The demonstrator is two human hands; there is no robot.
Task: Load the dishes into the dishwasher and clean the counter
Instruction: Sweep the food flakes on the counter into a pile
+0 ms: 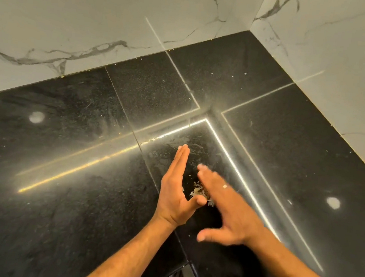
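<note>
Both flat, released hands, left hand (174, 192) and right hand (226, 202), corral pale food scraps (198, 191) on the glossy black stone tabletop (73, 148), likely for scooping.

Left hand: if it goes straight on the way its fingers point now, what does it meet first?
The left hand points toward the back of the counter. The way looks free over the dark surface, with only small crumbs, until the marble wall. Depth is hard to judge.
</note>
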